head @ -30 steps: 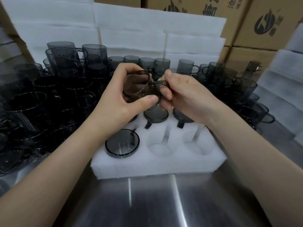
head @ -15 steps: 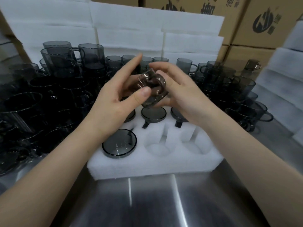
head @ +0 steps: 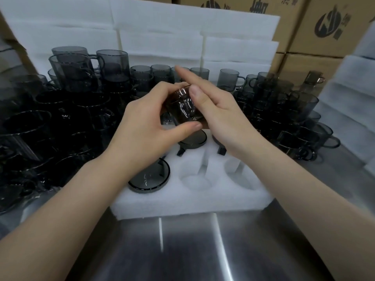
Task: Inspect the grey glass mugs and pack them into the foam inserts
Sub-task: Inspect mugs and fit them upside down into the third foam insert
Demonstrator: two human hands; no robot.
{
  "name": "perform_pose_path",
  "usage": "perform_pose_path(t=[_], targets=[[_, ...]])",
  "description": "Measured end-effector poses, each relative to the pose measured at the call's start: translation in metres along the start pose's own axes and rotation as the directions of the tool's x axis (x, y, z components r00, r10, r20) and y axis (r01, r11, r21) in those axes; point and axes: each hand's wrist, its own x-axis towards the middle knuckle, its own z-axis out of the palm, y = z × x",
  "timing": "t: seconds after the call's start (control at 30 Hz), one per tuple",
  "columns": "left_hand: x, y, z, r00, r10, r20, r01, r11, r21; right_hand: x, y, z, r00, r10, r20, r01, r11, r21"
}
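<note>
I hold one grey glass mug (head: 183, 107) between both hands above the white foam insert (head: 192, 201). My left hand (head: 146, 128) grips it with the thumb under its lower side and the fingers curled over the far side. My right hand (head: 215, 110) presses its thumb on the mug's top, while the index finger points straight out to the upper left. In the insert, upside-down mugs fill the near-left pocket (head: 149, 178) and back pockets (head: 192, 139). Two near pockets (head: 195, 179) hold nothing.
Several loose grey mugs crowd the steel table on the left (head: 60, 110), behind the insert (head: 160, 73) and on the right (head: 300, 116). White foam sheets (head: 162, 33) stand at the back, cardboard boxes (head: 324, 23) behind them, and a foam stack (head: 349, 110) on the right.
The mug has been turned in my hands from rim facing me to its side facing me. My right hand left the handle and now lies along the mug.
</note>
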Motion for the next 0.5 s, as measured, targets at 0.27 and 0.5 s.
perform_pose_path(t=[0.27, 0.5], targets=[[0.0000, 0.0007, -0.0023, 0.998, 0.066, -0.003, -0.066, 0.998, -0.008, 0.0012, 0.0038, 0.0031, 0.992, 0.078, -0.102, -0.050, 0.967, 0.251], [-0.0004, 0.0037, -0.0020, 0.996, 0.090, -0.002, -0.090, 0.992, -0.084, 0.0041, 0.0053, -0.0003, 0.988, 0.146, -0.045, -0.108, 0.877, 0.468]])
